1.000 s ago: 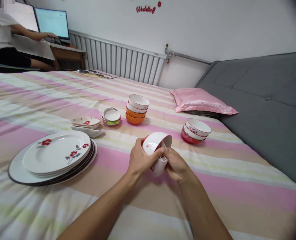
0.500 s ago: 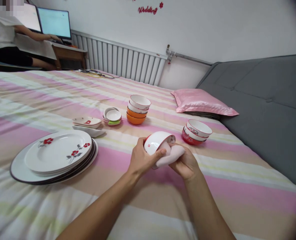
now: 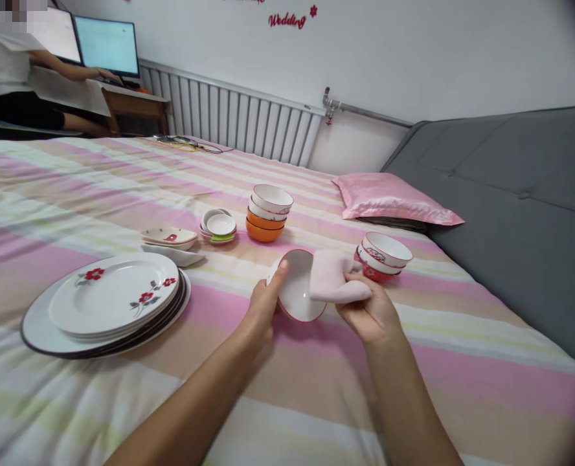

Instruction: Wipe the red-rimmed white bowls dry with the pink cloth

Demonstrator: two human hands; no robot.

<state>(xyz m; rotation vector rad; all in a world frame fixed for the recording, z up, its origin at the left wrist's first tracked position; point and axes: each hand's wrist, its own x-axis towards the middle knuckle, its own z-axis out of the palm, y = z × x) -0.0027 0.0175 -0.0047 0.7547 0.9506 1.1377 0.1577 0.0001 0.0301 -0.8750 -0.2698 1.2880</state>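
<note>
A white bowl (image 3: 296, 291) with a red rim is tilted on its side, its hollow facing right and toward me. My left hand (image 3: 263, 304) grips its left edge, thumb over the rim. A pale pink cloth (image 3: 333, 278) is pinched in my right hand (image 3: 370, 307), hanging just at the bowl's right rim. Beyond that hand stands a short stack of bowls (image 3: 385, 249), white above red. Farther off, a taller stack of bowls (image 3: 272, 197) has white ones on top of orange ones.
At left, a stack of plates (image 3: 117, 291) with red flowers lies on the striped bedspread (image 3: 311, 427), near small dishes (image 3: 219, 225) and oval dishes (image 3: 168, 236). A pink pillow (image 3: 394, 196) rests by the grey headboard (image 3: 520, 188). A person (image 3: 6, 71) sits at a desk.
The bowl has turned so its inside faces me more. The cloth has come out of the bowl and moved slightly right and up with my right hand.
</note>
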